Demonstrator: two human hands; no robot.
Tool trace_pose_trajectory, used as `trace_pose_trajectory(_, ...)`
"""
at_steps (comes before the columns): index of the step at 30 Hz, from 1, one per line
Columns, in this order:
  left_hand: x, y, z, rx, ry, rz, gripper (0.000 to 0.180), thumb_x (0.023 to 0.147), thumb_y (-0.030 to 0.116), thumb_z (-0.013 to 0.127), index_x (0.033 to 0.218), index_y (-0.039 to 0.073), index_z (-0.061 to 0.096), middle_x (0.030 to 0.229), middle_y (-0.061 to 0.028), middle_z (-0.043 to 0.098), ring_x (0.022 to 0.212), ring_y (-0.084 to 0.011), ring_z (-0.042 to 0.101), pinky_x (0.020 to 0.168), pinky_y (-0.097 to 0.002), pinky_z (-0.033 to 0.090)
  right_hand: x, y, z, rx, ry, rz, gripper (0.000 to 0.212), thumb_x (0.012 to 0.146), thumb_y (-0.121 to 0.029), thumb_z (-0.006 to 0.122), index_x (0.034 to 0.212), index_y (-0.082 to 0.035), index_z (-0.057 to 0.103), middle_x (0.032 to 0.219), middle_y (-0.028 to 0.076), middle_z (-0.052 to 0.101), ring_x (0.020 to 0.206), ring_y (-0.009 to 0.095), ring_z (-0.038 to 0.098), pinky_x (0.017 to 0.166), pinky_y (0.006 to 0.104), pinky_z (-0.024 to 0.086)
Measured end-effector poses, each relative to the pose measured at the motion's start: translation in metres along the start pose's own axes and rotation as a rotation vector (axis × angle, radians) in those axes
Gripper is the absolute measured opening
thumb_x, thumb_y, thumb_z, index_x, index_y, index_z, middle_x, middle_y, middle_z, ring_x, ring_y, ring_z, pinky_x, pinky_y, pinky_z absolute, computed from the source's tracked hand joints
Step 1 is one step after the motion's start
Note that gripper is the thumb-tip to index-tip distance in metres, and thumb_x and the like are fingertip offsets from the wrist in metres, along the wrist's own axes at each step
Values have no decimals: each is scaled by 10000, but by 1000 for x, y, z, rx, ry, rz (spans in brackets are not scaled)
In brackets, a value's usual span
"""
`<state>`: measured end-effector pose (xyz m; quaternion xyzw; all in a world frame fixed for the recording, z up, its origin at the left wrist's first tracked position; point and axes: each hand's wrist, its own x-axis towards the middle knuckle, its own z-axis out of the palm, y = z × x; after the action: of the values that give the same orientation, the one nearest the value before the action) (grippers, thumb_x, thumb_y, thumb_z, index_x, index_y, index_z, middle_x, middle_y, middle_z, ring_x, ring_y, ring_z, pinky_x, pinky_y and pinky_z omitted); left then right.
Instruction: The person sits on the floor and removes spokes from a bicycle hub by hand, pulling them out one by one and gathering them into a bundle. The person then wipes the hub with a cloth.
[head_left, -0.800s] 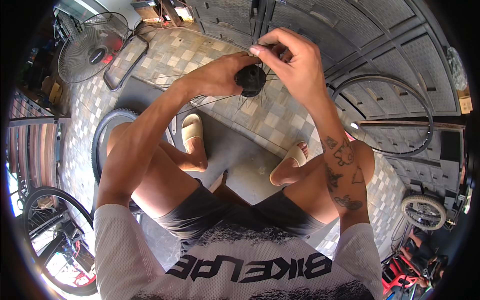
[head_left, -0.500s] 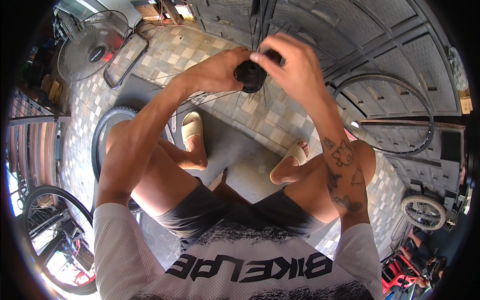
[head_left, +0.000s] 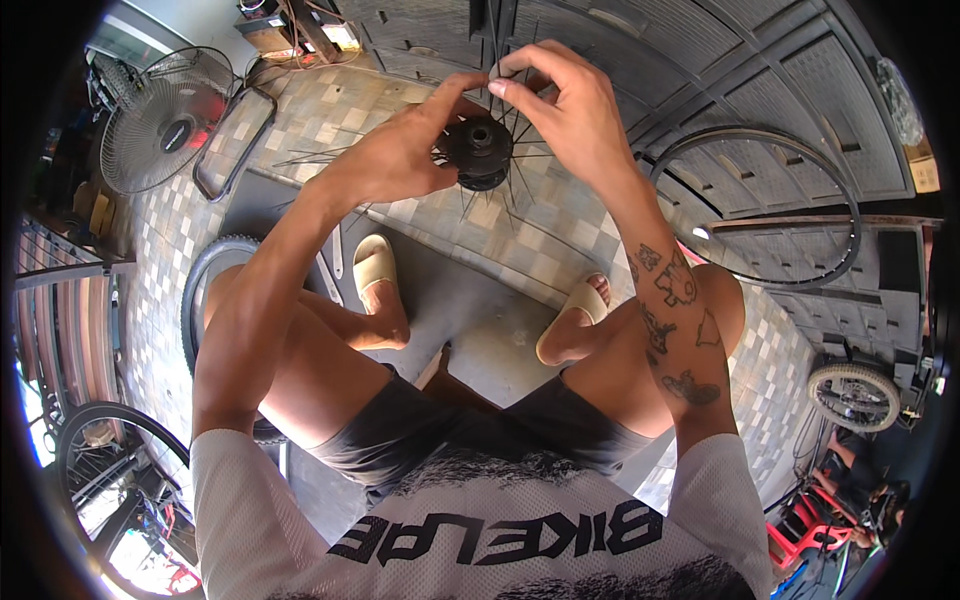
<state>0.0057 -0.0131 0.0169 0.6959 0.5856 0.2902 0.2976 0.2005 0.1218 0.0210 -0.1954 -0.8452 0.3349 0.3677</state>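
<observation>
A black bicycle hub point(head_left: 478, 150) with thin loose spokes fanning out around it is held up in front of me, one round end turned toward me. My left hand point(head_left: 400, 150) is closed around its left side, thumb below, with the index finger stretched up to the right hand's fingertips. My right hand point(head_left: 568, 115) is above and right of the hub, thumb and index finger pinched on a spoke point(head_left: 493, 45). The lower ends of some spokes hang below the hub. The left hand's other fingers are partly hidden behind it.
A dark mat point(head_left: 450, 270) lies beneath my feet, with flat metal tools point(head_left: 337, 252) beside my left sandal. A bare wheel rim point(head_left: 857, 205) leans against grey panels at right. A fan point(head_left: 170, 125) stands far left; a tyre point(head_left: 192, 300) lies beside my left leg.
The hub has shifted slightly left and tilted its end toward me. My right hand has moved up and left, from across the hub to a spoke above it.
</observation>
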Motion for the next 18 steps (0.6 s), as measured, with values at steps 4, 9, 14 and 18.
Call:
trace_pose_trajectory(4, -4, 4, -4, -124, 11, -17, 1026, 791, -65, 731, 1653, 177, 230, 1429, -217, 671, 1332, -352, 653, 1155, -446, 508, 0, -3, -5, -37, 19, -10, 196, 968, -186, 814, 1039, -16, 747, 950, 45, 716, 785, 133, 653, 678, 299, 531)
trace_pose_trajectory(9, -6, 6, -4, -128, 0, -1, 1115, 782, -103, 709, 1702, 222, 169, 1391, -190, 706, 1317, -321, 661, 1153, -443, 508, -4, -11, -6, 16, -38, 21, 217, 974, -202, 810, 1047, -10, 741, 851, 64, 740, 697, 167, 662, 637, 335, 524)
trace_pose_trajectory(14, -5, 10, -3, -135, 3, -40, 1158, 780, -115, 703, 1723, 251, 138, 1376, -176, 713, 1290, -309, 673, 1140, -442, 517, -7, -13, -3, -126, -42, -73, 209, 950, -180, 814, 1061, -21, 736, 852, 107, 760, 649, 233, 660, 631, 366, 522)
trace_pose_trajectory(18, -3, 11, -2, -150, -15, -63, 1162, 778, -114, 703, 1725, 260, 145, 1369, -175, 714, 1270, -306, 679, 1137, -444, 521, -12, -11, -3, -153, -6, -163, 202, 922, -172, 825, 1025, -33, 721, 819, 118, 727, 637, 269, 649, 611, 384, 508)
